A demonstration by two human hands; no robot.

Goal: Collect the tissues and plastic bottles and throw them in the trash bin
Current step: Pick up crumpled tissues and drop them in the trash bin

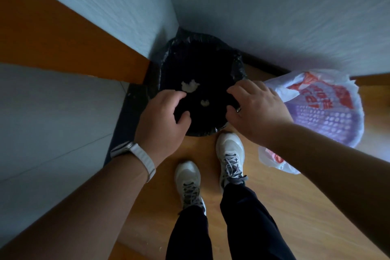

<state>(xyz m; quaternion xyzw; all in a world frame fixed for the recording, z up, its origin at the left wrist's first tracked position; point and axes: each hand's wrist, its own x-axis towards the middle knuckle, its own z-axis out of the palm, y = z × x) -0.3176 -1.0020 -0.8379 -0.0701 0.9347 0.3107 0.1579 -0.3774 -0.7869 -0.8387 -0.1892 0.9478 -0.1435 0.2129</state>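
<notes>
Two crumpled tissues (190, 86) lie in the black-lined trash bin (238, 59), which stands in the wall corner of the wooden floor (295, 196). No bottle shows in its dark inside. The left hand (160, 120) hovers over the near rim, fingers loosely curled around nothing visible. The right hand (257, 107) hangs spread over the right rim. Just right stands a purple basket (329, 116) lined with a printed bag. This looks like the drop step; next likely calls for fetching remaining litter.

bin liner (202, 53) black | 2 tissues (190, 86) white | bag (312, 95) white, red print | basket (329, 120) possibly lilac, gridded | shoes (230, 148) white
</notes>
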